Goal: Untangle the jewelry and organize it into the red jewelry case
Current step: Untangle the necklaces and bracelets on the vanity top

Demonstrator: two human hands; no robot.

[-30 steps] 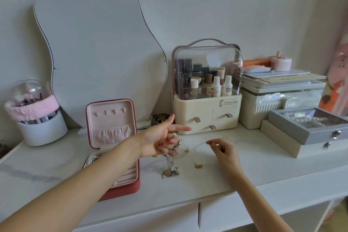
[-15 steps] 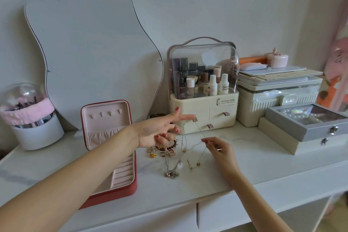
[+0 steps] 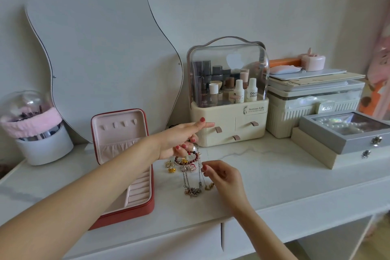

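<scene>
Nearest on the white bench (image 3: 295,192), the right hand (image 3: 225,177) has its thumb and forefinger pinched on a fine chain of the jewelry tangle (image 3: 191,172), its other fingers loosely curled. The tangle hangs just left of that hand, its lowest charms resting on the bench or very near it; I cannot tell which. It looks light and limp: thin chains that would kink or snap under a hard pull, small pendants that would catch on one another, and a stiffer beaded bracelet (image 3: 187,159) high in the bunch. A few gold pieces (image 3: 171,168) lie loose on the bench just left of it. One strand at a time, taken close to where it crosses another, seems the safest hold, eased rather than tugged. A little farther, the left hand (image 3: 179,139) holds the top of the bunch in its curled lower fingers, forefinger and thumb stretched out. To the left, the red jewelry case (image 3: 137,207) lies open, lid upright, its ring rolls and lid hooks apparently bare. At the far side stands a cream cosmetics organizer (image 3: 230,124).
</scene>
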